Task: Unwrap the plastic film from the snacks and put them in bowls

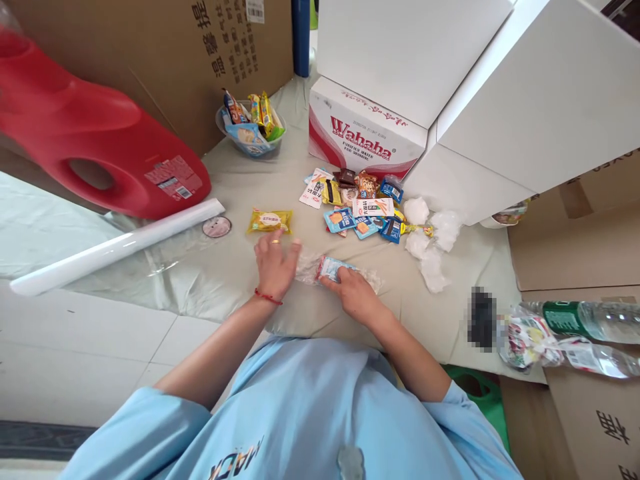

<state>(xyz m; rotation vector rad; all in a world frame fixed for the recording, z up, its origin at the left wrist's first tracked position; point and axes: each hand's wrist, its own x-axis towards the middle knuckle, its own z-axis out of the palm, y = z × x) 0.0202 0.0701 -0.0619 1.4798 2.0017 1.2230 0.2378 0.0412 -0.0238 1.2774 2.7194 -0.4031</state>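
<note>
My left hand (276,265) is open above the cloth, its thumb apart from the fingers. Its fingertips are at the near edge of a yellow snack packet (270,221), not closed round it. My right hand (359,297) has its thumb and fingers on a small light-blue packet with a red end (330,268). That packet lies on a crumpled clear plastic wrapper (306,269), which spreads out to both sides. Beyond the right hand is a pile of small wrapped snacks (367,208) in blue, yellow, brown and white.
A plastic bowl of snacks (253,143) stands at the back left. Crumpled white tissues (433,237) lie right of the pile. Around them are a red jug (110,133), a white roll (120,247), a Wahaha carton (367,137) and plastic bottles (595,320).
</note>
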